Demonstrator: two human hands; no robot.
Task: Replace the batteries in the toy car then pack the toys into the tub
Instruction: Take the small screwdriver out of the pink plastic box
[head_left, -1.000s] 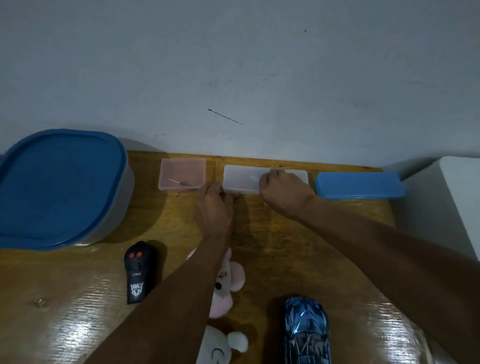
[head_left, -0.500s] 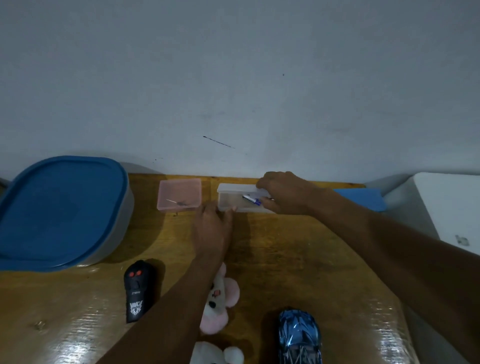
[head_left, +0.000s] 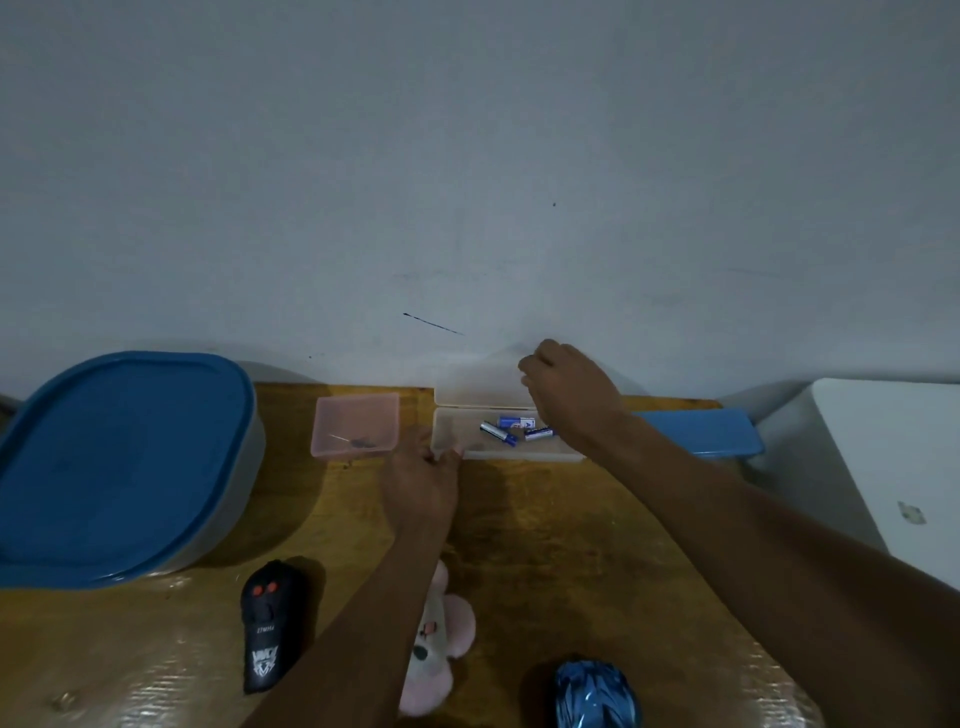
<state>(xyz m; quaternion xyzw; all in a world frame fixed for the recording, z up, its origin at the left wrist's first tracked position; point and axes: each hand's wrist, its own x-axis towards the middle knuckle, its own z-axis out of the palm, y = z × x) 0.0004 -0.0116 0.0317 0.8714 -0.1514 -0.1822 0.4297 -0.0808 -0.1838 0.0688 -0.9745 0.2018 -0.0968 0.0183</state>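
Bare left hand (head_left: 422, 488), bare right hand (head_left: 574, 397), two long uncovered forearms, skin showing right to the picture's edge, right arm looming larger nearer the camera

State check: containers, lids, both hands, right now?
tub, closed, blue lid on
pink box, open, no lid
clear box, open, batteries lying inside
clear box lid, raised upright
left hand, grips the clear box's near left corner
right hand, holds the clear box lid's top edge
toy car, upright, partly out of frame
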